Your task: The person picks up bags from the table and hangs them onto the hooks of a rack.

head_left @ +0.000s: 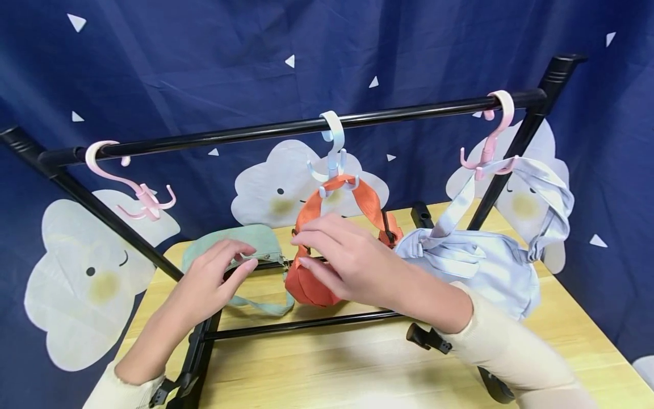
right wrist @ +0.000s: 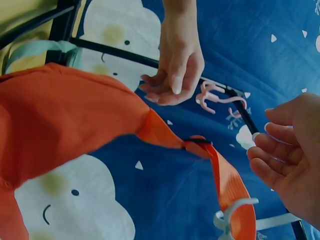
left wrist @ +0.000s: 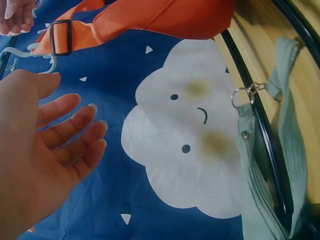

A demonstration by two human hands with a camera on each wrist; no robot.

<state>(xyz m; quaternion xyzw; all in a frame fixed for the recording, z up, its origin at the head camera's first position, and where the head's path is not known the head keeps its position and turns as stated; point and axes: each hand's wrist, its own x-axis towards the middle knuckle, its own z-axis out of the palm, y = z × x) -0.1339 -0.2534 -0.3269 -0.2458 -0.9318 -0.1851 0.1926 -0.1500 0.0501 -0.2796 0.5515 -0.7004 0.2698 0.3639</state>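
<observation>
An orange bag hangs by its strap from the light blue hook at the middle of the bar. In front of this bag is my right hand, fingers loosely bent; the right wrist view shows it apart from the strap, holding nothing. My left hand hovers left of the bag with fingers relaxed and nothing in them. Behind that hand, a pale green pouch lies on the wooden table, its strap trailing forward.
A black rack bar crosses above the table. The left pink hook bears nothing. A light blue bag hangs from the right pink hook. A lower black bar runs near the front; a blue curtain stands behind.
</observation>
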